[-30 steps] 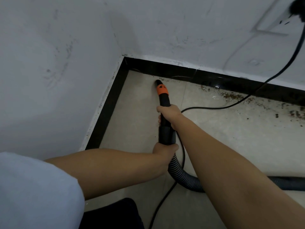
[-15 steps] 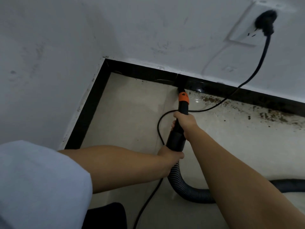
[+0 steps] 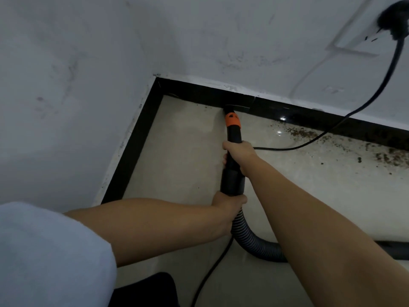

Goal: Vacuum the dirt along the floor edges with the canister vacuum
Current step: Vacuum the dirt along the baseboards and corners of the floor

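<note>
Head view: the vacuum wand, black with an orange collar, runs almost straight away from the person, its long axis leaning slightly left toward the far end; its nozzle tip points at the black baseboard of the far wall and meets the floor edge there, right of the corner; the right hand is wrapped closed round the wand's middle, and the left hand is clenched round its lower cuff where the ribbed hose begins; the hose bends off to the right along the pale floor; brown dirt lies scattered along the floor edge well right of the tip; a black power cord drops from a plug in the wall socket and passes behind the right hand; against half a second ago, the wand tilted right with its tip further right along the baseboard; now it stands closer to the corner, and the cord's loop left of the wand is gone.
</note>
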A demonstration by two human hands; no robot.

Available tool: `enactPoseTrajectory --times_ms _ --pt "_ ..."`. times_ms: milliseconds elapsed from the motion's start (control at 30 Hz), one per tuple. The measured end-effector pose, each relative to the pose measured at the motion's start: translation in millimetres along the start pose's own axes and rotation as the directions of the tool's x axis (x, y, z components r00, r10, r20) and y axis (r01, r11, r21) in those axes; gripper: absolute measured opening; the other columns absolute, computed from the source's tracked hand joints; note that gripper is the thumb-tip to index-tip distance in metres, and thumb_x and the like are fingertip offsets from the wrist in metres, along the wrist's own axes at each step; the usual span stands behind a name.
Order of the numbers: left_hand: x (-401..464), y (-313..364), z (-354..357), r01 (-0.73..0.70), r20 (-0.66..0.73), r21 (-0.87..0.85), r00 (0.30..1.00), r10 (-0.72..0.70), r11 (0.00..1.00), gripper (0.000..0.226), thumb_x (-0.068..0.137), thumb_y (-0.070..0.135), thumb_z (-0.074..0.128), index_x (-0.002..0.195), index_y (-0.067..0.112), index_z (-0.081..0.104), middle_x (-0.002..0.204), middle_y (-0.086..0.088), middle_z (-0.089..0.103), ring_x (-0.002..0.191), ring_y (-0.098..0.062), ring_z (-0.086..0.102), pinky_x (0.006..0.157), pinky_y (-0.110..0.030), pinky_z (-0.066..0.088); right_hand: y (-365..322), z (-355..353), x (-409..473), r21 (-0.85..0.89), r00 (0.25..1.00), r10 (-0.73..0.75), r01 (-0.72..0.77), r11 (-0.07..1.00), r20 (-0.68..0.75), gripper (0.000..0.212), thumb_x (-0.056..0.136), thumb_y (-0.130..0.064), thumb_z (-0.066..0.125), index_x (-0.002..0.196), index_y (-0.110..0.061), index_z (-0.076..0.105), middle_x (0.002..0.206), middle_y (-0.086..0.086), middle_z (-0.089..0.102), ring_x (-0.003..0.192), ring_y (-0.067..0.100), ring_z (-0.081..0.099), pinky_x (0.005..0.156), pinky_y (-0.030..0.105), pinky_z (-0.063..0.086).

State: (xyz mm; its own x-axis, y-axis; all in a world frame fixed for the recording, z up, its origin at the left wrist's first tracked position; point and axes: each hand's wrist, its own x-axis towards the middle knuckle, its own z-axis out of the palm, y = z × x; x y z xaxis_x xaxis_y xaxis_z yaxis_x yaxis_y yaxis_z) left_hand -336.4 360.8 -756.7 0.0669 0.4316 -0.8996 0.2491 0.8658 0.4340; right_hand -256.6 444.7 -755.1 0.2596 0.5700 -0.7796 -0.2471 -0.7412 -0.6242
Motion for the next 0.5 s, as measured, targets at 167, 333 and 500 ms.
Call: enactPoseTrajectory --times_ms 167,333,500 --pt "3 -2 -8 -0.008 -0.017 -0.01 1.0 0.008 1.0 0.038 0.083 0.007 0.063 0.119 -0.001 0.057 0.09 -0.009 0.057 0.085 -0.023 0.054 0.067 -0.027 0.045 3 9 2 0.009 1.0 -0.004 0.004 1.0 -0.021 0.015 0.086 -0.007 0.058 0.095 -0.006 0.046 0.064 0.011 0.051 0.049 0.021 0.049 0.05 0.03 0.048" --pt "1 -5 -8 -0.003 -0.019 -0.022 1.0 0.003 1.0 0.038 0.084 0.008 0.062 0.121 0.004 0.054 0.094 -0.008 0.055 0.087 -0.021 0.052 0.074 -0.026 0.044 5 12 2 -0.031 1.0 -0.004 0.005 1.0 0.026 0.014 0.086 -0.006 0.058 0.094 -0.007 0.046 0.062 0.01 0.05 0.047 0.02 0.048 0.048 0.029 0.048" --pt "4 -3 -16 -0.006 -0.043 -0.053 0.999 0.003 0.999 0.038 0.084 0.007 0.062 0.121 0.003 0.054 0.097 -0.008 0.056 0.09 -0.021 0.052 0.076 -0.026 0.045 4 28 4 -0.088 0.998 -0.02 0.026 0.996 0.062 0.013 0.086 -0.006 0.058 0.09 -0.007 0.046 0.062 0.01 0.049 0.047 0.02 0.048 0.047 0.029 0.047"
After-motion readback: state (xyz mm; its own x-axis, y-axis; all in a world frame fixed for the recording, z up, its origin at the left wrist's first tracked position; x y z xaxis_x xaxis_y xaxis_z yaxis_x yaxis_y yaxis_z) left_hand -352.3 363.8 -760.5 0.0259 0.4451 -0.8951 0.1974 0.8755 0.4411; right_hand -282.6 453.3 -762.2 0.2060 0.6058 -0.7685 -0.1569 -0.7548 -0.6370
